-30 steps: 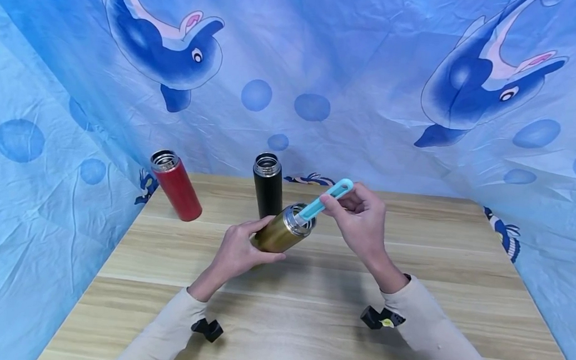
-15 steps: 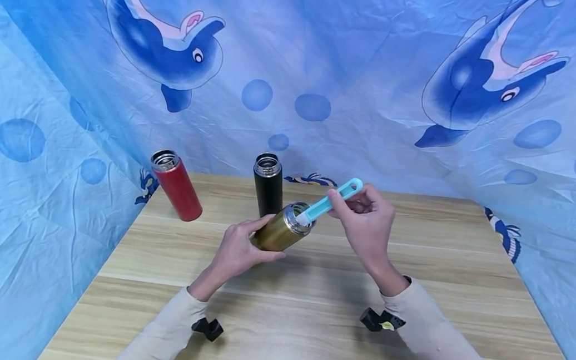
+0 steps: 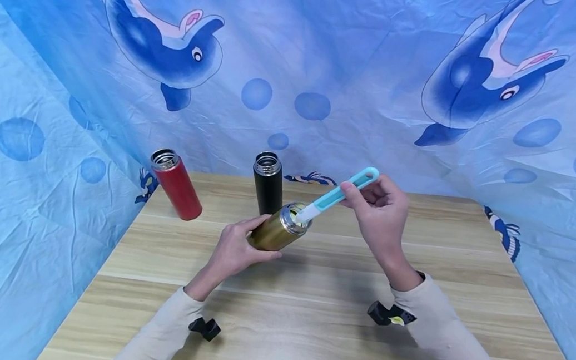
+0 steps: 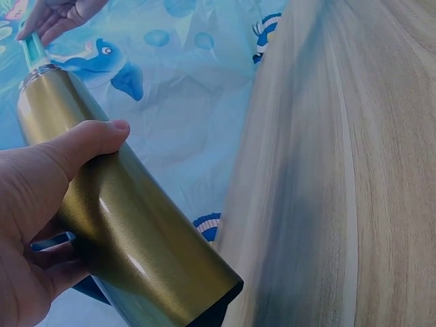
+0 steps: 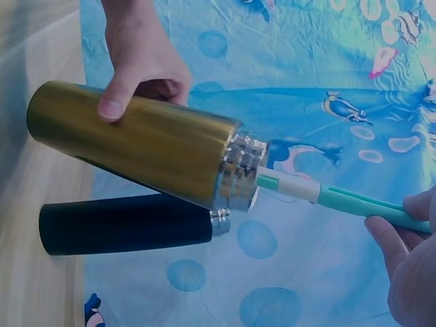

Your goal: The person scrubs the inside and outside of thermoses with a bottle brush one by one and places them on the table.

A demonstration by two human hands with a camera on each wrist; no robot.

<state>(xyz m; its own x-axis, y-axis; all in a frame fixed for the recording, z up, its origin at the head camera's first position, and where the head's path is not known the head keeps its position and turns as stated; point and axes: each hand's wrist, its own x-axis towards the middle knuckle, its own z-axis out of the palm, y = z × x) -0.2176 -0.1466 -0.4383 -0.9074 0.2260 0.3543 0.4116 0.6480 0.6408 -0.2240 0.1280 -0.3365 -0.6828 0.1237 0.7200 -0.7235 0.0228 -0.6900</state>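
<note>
Head view: L hand (image 3: 235, 249) grips a tilted gold vacuum flask (image 3: 273, 232); R hand (image 3: 383, 217), up-right of its mouth, pinches a turquoise-handled tool (image 3: 329, 198), prob. a bottle brush, long axis slanting down-left into it. Lidless black flask (image 3: 268, 192) and red flask (image 3: 180, 192) stand farther back, contents unseen. L wrist: thumb (image 4: 95, 141), fingers (image 4: 65, 274) wrap the gold barrel (image 4: 136, 218). R wrist: white shaft (image 5: 296, 187) enters the steel neck (image 5: 238, 177), tip hidden inside.

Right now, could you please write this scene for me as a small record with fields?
Left hand: grips the gold cylindrical metallic bottle, tilted
Right hand: holds the slim turquoise-and-white plastic-looking tool
Tool's far end: in that bottle's open mouth
Standing uncapped: red cylindrical bottle, black cylindrical bottle
Surface: light wood-grain table
Backdrop: blue dolphin-print sheet
</note>
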